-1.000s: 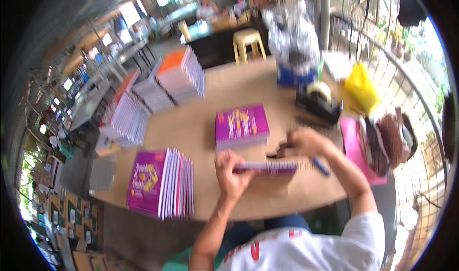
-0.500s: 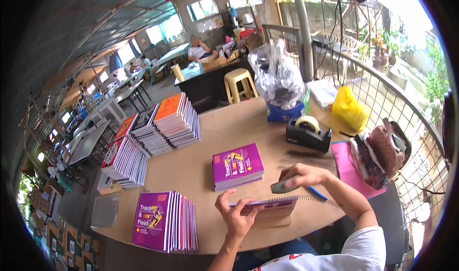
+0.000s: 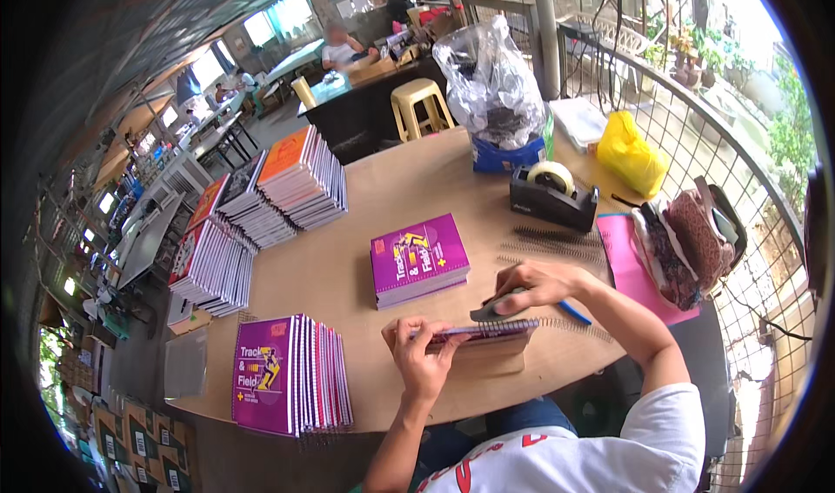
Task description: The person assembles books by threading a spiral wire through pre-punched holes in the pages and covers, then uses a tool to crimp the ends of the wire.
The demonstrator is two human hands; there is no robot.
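My left hand (image 3: 419, 352) pinches a purple notebook (image 3: 468, 335) at its left end, holding it upright with the punched edge on top. A thin wire coil (image 3: 574, 327) runs along that edge and sticks out past its right end. In my right hand (image 3: 541, 286) is a flat, dark grey piece (image 3: 496, 309) whose kind I cannot make out. It is at the coil on the notebook's top edge. Below the notebook shows a light brown block-like surface (image 3: 491, 360). Just beyond lies a stack of loose purple notebooks (image 3: 420, 258).
Coil-bound purple notebooks (image 3: 287, 376) stand at the near left, behind them several notebook piles (image 3: 304, 180). To the right are loose coils (image 3: 557, 243), a blue pen-like item (image 3: 573, 312), a tape dispenser (image 3: 553, 199), a pink folder (image 3: 622, 249) and a patterned pouch (image 3: 696, 232).
The grey piece in my right hand has come down from above the notebook to the coil along its edge. My left hand keeps its grip. The whole view has shifted slightly.
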